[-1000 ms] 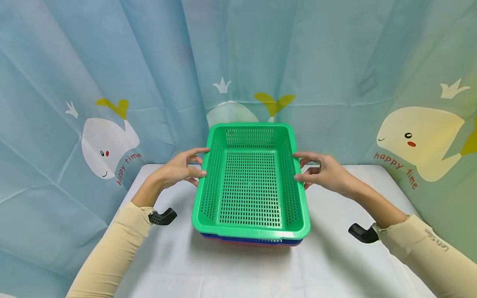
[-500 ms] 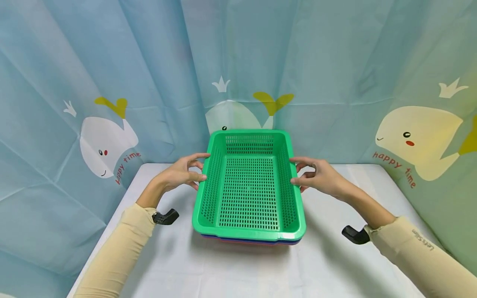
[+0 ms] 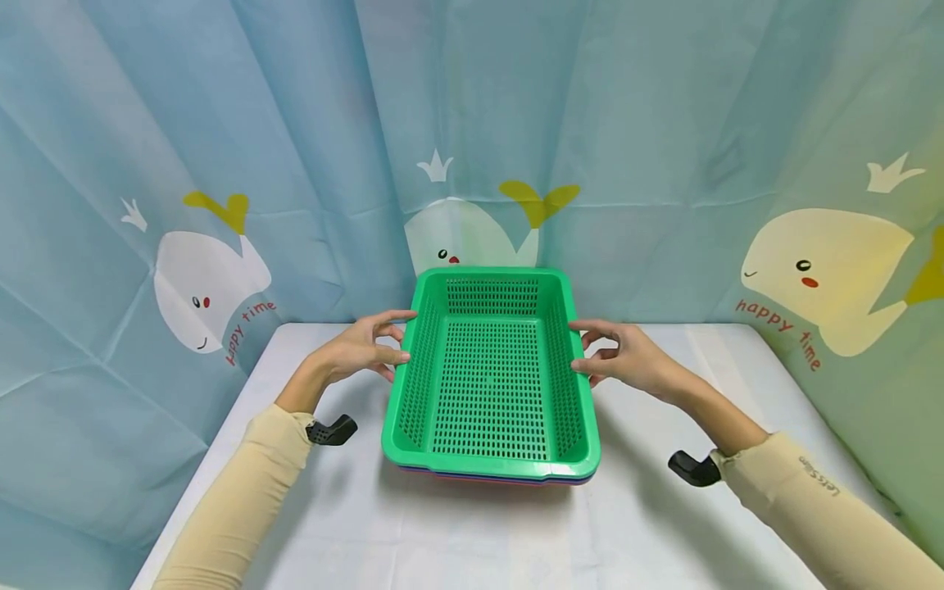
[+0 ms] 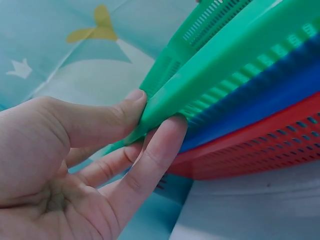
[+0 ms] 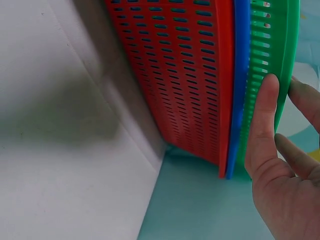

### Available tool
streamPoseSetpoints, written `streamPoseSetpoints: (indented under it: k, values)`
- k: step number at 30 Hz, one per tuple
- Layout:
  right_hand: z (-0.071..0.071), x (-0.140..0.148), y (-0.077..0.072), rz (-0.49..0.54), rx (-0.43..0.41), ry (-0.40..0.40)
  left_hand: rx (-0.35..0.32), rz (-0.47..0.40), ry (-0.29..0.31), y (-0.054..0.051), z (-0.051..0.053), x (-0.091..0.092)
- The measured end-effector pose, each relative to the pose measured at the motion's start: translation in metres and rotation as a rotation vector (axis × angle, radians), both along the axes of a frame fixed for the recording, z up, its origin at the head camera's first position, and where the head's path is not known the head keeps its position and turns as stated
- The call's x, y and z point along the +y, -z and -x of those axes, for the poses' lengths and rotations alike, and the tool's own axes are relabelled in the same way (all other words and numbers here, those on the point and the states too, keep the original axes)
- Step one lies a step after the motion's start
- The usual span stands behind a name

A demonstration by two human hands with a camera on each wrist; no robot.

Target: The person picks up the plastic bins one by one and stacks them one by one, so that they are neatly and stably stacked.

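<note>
A green plastic basket (image 3: 490, 385) with slotted walls sits nested over a blue basket (image 4: 292, 97), which sits inside a red basket (image 4: 260, 140) on the table. My left hand (image 3: 361, 348) pinches the green basket's left rim, thumb on top and fingers beneath, as the left wrist view shows. On the opposite side my right hand (image 3: 634, 356) holds the right rim between thumb and fingers. From the right wrist view, the three rims lie close together, with the green basket (image 5: 267, 40) outermost and a narrow gap below its rim. No contents show inside the green basket.
A white cloth covers the table (image 3: 487, 537). Behind it hangs a blue curtain (image 3: 634, 123) printed with whales, close to the far end of the baskets. Black wrist mounts (image 3: 332, 430) jut from both sleeves.
The green basket has sunk lower over the blue one, and less blue shows under its front rim. Both hands have moved down with it, the right one also slightly inward.
</note>
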State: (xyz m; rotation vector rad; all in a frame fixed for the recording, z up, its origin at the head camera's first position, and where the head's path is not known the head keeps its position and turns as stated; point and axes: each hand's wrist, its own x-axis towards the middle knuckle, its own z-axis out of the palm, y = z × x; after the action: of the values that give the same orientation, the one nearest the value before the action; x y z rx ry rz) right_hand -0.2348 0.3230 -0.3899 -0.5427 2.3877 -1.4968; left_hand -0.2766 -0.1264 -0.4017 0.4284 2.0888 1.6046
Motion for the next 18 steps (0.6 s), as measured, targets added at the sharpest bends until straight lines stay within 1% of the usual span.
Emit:
streamPoseSetpoints:
  k: [10,18]
  values:
    - [0.0008,0.0003,0.0032,-0.006,-0.036,0.015,0.005,0.002,0.017,0.0055,0.0011,0.0009]
    - [0.0023,0.0009,0.0085,0.021,-0.046,0.016,0.004,0.007,0.028,0.0046,0.0001,0.0026]
